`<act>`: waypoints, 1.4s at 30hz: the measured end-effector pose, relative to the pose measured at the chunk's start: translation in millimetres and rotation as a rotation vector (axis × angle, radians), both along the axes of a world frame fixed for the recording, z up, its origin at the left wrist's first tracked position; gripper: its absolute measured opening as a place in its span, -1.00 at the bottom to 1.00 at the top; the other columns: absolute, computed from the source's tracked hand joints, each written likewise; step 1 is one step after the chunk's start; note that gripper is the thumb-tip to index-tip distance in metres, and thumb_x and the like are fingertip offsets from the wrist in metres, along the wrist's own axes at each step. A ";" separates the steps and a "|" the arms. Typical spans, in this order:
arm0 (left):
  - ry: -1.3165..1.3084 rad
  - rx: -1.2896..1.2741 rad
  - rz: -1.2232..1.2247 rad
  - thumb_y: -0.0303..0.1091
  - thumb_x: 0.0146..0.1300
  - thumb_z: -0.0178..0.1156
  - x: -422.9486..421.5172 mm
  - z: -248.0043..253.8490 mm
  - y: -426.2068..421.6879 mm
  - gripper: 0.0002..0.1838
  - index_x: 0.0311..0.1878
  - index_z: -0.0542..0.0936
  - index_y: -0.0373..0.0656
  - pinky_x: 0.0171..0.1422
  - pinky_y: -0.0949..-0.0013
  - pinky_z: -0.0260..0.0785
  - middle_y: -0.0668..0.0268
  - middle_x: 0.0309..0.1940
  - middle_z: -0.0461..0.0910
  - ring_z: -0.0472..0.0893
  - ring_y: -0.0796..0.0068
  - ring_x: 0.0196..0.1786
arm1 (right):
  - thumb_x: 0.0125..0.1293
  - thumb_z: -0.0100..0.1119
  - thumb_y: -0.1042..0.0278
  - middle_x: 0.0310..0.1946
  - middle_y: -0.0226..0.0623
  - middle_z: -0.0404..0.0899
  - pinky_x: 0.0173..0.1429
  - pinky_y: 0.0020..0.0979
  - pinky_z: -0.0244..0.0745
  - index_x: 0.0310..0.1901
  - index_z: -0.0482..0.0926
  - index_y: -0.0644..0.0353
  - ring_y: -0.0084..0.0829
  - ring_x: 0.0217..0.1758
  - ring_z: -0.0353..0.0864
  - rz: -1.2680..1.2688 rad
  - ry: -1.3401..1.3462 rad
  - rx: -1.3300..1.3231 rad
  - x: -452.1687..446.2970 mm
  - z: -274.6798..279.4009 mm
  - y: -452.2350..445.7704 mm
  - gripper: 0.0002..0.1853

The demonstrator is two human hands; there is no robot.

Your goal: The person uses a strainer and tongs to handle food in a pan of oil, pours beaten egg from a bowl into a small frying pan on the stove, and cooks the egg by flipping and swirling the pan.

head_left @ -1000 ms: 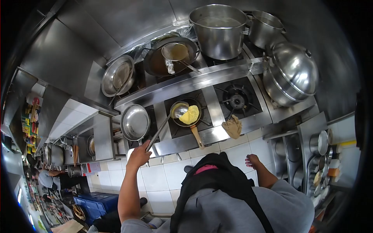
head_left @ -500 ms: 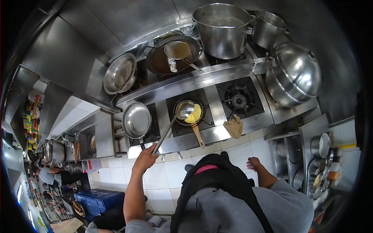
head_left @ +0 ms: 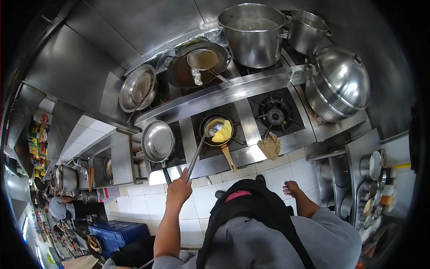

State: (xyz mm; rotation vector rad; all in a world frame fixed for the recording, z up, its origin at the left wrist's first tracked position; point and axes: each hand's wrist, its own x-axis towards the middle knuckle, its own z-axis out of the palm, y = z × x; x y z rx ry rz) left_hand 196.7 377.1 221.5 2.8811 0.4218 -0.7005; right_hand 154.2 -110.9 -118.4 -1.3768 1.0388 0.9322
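My left hand (head_left: 179, 189) is closed round the handle of a long metal ladle (head_left: 195, 157). The ladle's bowl lies inside a small frying pan (head_left: 205, 124), against a folded yellow omelette (head_left: 222, 132). That pan sits on the middle front burner, its wooden handle (head_left: 229, 158) pointing toward me with no hand on it. Beside the ladle, on the left burner, stands a steel frying pan (head_left: 158, 140) with a dark handle. My right hand (head_left: 291, 188) hangs in the air at my right side, fingers partly curled and apart, holding nothing.
A crumpled tan cloth (head_left: 269, 146) lies on the stove's front edge. Behind are a wok (head_left: 179, 74) with a strainer (head_left: 202, 59) over it, a large stockpot (head_left: 251, 40) and a domed steamer (head_left: 342, 78). Another person (head_left: 67, 207) stands far left, near a blue crate (head_left: 117, 235).
My left hand has moved right and slightly down with the ladle. The ladle's bowl has tipped and slid against the omelette. My right hand has barely moved.
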 end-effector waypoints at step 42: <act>-0.017 -0.298 0.164 -0.26 0.19 0.11 -18.1 -7.2 2.7 -0.35 0.38 0.25 -0.10 0.24 0.09 0.32 -0.10 0.06 0.51 0.50 -0.10 0.12 | 0.27 0.03 0.23 -0.33 -0.35 0.51 -0.29 -0.25 0.50 -0.09 0.40 0.08 -0.40 -0.40 0.51 0.014 -0.021 0.008 8.9 -2.0 -2.1 -0.77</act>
